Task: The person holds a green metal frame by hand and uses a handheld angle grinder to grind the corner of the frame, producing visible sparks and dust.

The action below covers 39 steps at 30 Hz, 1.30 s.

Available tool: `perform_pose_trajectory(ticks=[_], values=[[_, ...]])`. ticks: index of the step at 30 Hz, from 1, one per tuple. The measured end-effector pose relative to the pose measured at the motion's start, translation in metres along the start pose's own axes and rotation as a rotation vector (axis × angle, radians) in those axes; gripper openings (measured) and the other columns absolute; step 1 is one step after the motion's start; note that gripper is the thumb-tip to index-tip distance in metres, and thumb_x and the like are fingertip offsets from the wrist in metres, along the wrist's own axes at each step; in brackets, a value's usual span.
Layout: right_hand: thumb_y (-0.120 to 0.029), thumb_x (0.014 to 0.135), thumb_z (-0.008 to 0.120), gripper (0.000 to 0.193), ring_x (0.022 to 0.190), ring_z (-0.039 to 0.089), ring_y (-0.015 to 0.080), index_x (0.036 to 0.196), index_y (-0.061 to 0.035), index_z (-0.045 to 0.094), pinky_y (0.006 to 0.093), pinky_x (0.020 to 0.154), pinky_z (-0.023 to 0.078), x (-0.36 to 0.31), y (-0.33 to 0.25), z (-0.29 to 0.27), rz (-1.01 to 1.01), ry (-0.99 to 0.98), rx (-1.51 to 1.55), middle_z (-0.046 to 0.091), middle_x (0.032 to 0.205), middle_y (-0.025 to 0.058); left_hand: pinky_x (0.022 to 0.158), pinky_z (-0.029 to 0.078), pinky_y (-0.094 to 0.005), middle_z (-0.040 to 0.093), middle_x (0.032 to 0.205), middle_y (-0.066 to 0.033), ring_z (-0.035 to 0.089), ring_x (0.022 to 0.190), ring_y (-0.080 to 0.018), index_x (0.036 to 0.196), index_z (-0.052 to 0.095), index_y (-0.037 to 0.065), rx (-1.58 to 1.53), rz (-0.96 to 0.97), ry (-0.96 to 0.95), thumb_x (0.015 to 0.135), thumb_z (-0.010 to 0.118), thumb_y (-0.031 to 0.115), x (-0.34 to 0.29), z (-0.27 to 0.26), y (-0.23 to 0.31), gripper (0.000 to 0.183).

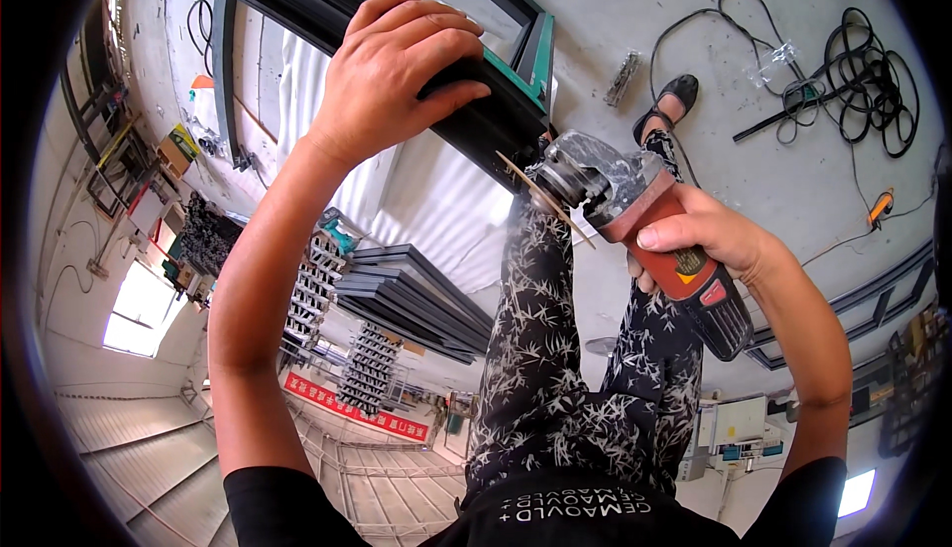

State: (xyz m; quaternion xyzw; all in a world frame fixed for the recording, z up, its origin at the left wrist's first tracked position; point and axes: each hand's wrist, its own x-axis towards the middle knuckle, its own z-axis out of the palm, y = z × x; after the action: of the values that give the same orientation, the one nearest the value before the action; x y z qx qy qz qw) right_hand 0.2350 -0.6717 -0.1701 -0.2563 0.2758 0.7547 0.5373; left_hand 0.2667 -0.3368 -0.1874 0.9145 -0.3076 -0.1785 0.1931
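A dark metal frame (481, 130) with green edging runs from the upper left toward the centre. My left hand (402, 71) is closed over its black bar, fingers across the top and thumb along the near side. In my right hand (709, 235) is a red and black angle grinder (635, 200), gripped around its body. The grinder's head is dusty grey, and its thin cutting disc (543, 200) stands edge-on near the frame's corner. I cannot tell whether the disc touches the bar or is spinning.
White sheeting (436, 190) hangs under the frame. A tangled black hose (878, 81) and a cable lie on the grey floor at the upper right. Dark profiles (412, 294) are stacked at the left, beside metal racks (367, 368). My shoe (679, 96) stands near a small packet (623, 78).
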Motion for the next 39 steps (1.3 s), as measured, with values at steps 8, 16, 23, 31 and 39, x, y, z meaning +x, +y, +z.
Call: perform_pose_trajectory(ticks=[8, 16, 23, 31, 39], values=[[-0.027, 0.079, 0.074, 0.048, 0.070, 0.067, 0.0188, 0.111, 0.0022, 0.054, 0.0333, 0.065, 0.058, 0.003, -0.002, 0.001, 0.002, 0.025, -0.020, 0.065, 0.085, 0.0113, 0.109, 0.034, -0.0394, 0.068, 0.110, 0.0000, 0.059, 0.114, -0.0203, 0.099, 0.065, 0.018, 0.004, -0.028, 0.000, 0.079, 0.075, 0.035, -0.002, 0.002, 0.000, 0.028], [-0.027, 0.079, 0.074, 0.047, 0.069, 0.067, 0.0189, 0.111, 0.0021, 0.054, 0.0331, 0.065, 0.058, 0.006, -0.001, 0.003, -0.001, 0.028, -0.036, 0.065, 0.084, 0.0112, 0.110, 0.033, -0.0396, 0.068, 0.112, -0.0003, 0.058, 0.116, -0.0205, 0.099, 0.065, 0.018, -0.004, -0.037, -0.003, 0.079, 0.075, 0.036, -0.007, 0.003, -0.001, 0.029], [-0.027, 0.080, 0.073, 0.046, 0.068, 0.067, 0.0188, 0.110, 0.0019, 0.054, 0.0325, 0.063, 0.057, 0.005, -0.003, 0.005, 0.002, 0.034, -0.029, 0.065, 0.084, 0.0113, 0.106, 0.037, -0.0412, 0.068, 0.112, -0.0013, 0.060, 0.113, -0.0210, 0.100, 0.064, 0.014, 0.001, -0.014, 0.008, 0.077, 0.077, 0.029, -0.007, 0.004, 0.000, 0.030], [-0.028, 0.080, 0.073, 0.045, 0.068, 0.067, 0.0183, 0.109, 0.0019, 0.055, 0.0324, 0.063, 0.058, 0.007, -0.005, 0.009, 0.014, 0.051, -0.040, 0.065, 0.085, 0.0108, 0.107, 0.036, -0.0408, 0.068, 0.112, -0.0015, 0.060, 0.113, -0.0211, 0.100, 0.064, 0.014, 0.002, -0.014, 0.014, 0.078, 0.077, 0.030, -0.011, 0.005, 0.000, 0.030], [-0.027, 0.081, 0.072, 0.045, 0.070, 0.067, 0.0184, 0.110, 0.0019, 0.056, 0.0317, 0.065, 0.057, 0.002, 0.009, 0.008, 0.074, 0.054, -0.047, 0.065, 0.086, 0.0099, 0.107, 0.036, -0.0413, 0.068, 0.112, -0.0017, 0.060, 0.114, -0.0215, 0.100, 0.064, 0.014, 0.004, -0.022, 0.016, 0.078, 0.076, 0.029, -0.016, 0.006, 0.003, 0.029]])
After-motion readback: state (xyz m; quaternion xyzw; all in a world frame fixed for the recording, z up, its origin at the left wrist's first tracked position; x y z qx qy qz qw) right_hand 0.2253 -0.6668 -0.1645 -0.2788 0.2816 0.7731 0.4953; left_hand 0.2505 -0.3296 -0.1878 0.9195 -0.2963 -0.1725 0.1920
